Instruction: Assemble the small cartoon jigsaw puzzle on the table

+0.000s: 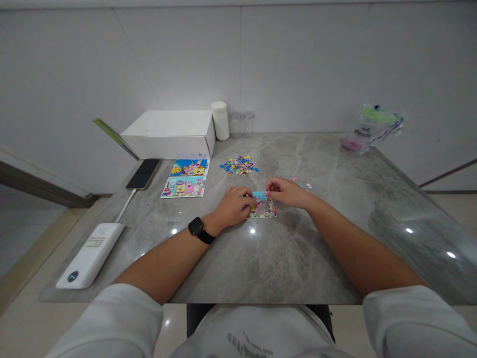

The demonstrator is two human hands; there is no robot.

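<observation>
A partly assembled jigsaw puzzle (264, 213), colourful with a gap in its middle, lies flat on the table in front of me. My left hand (234, 205), wearing a black watch (196, 226), rests at the puzzle's left edge with its fingers slightly bent and apart. At the puzzle's upper right, my right hand (286, 192) pinches a small pink puzzle piece (267, 193), partly hidden by the fingertips. A few loose pieces (308, 186) lie just beyond my right wrist. Farther off is a heap of mixed puzzle pieces (240, 165).
Two cartoon picture cards (183, 187) lie left of the heap. Behind them stand a white box (167, 141), a white bottle (220, 122) and two clear glasses (248, 125). A phone (143, 174) is cabled to a white power bank (89, 256). A plastic bag (374, 127) sits at the far right.
</observation>
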